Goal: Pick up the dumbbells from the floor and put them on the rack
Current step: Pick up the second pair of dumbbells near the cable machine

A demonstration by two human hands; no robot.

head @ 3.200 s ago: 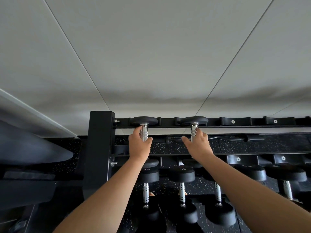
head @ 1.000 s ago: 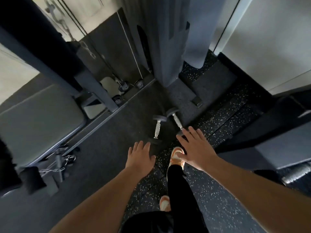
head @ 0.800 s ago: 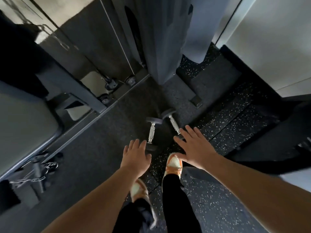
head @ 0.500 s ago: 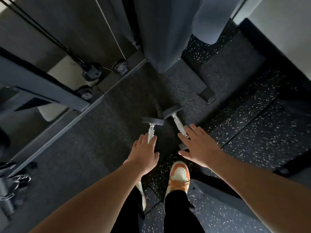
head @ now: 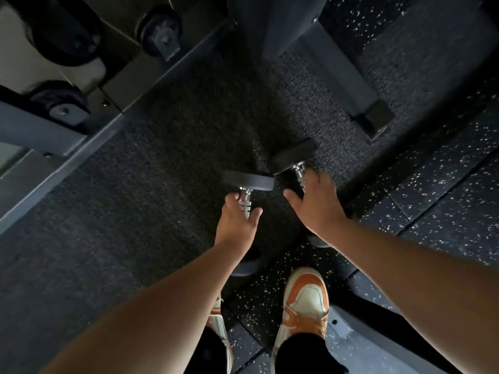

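Pickup step, both hands at the floor. Two dumbbells lie side by side on the dark carpet mat, just ahead of the orange-and-white shoe, far heads nearly touching. Left dumbbell: far head and a short run of chrome handle visible; near head mostly hidden under the forearm. Left hand wraps that handle, fingers on one side, thumb on the other, curled but apparently not yet fully clamped. Right dumbbell sits just right of the left one, angled away from the shoe. Right hand is spread over its handle, thumb apart from the fingers, not closed; contact underneath cannot be told. Rack not in view. Judgement: grasp in progress, lift not begun. Next move calls for closing both hands fully round the handles mid-length so the heads balance, then lifting straight up clear of each other and of the shoe.
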